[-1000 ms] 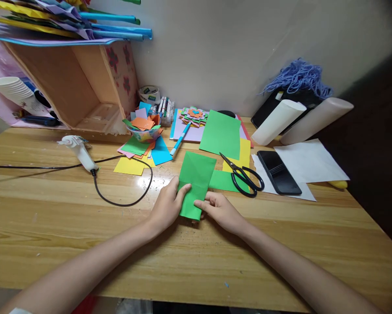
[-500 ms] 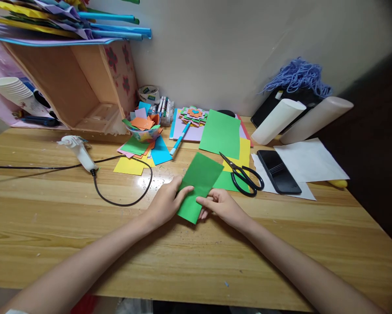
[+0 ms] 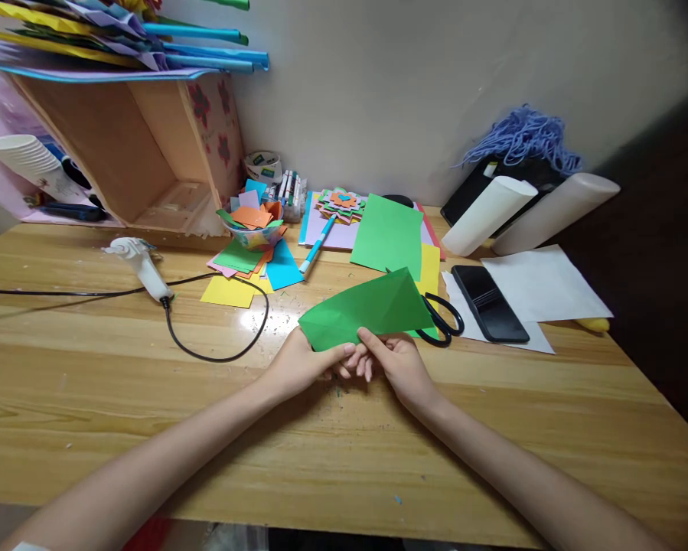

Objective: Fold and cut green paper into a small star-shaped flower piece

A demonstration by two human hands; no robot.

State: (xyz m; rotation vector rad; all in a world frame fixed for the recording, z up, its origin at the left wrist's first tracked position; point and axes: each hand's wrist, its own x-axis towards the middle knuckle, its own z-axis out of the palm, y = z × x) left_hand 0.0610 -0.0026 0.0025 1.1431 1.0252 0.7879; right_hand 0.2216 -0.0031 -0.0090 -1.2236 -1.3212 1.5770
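Note:
Both hands grip a sheet of green paper [image 3: 366, 306] above the table, its long side running left to right and slightly curved. My left hand [image 3: 312, 356] pinches the lower left edge, thumb in front and fingers behind. At the lower middle edge, my right hand [image 3: 395, 360] has its thumb pressed on the front of the paper. Just behind the paper's right end lie black-handled scissors [image 3: 444, 317], their blades mostly hidden by it. Larger green paper [image 3: 388, 233] and yellow paper [image 3: 429, 264] rest farther back.
A glue gun [image 3: 142, 268] with a looping black cable [image 3: 217, 358] lies left. A bowl of paper scraps [image 3: 255, 229], a blue marker [image 3: 319, 243] and a layered paper flower [image 3: 342, 203] stand behind. At right are a phone [image 3: 489, 302], white paper [image 3: 544, 279] and white rolls [image 3: 489, 214].
The green paper has turned from upright-slanted to lying crosswise, now covering part of the scissors. My hands have shifted along its lower edge and come closer together.

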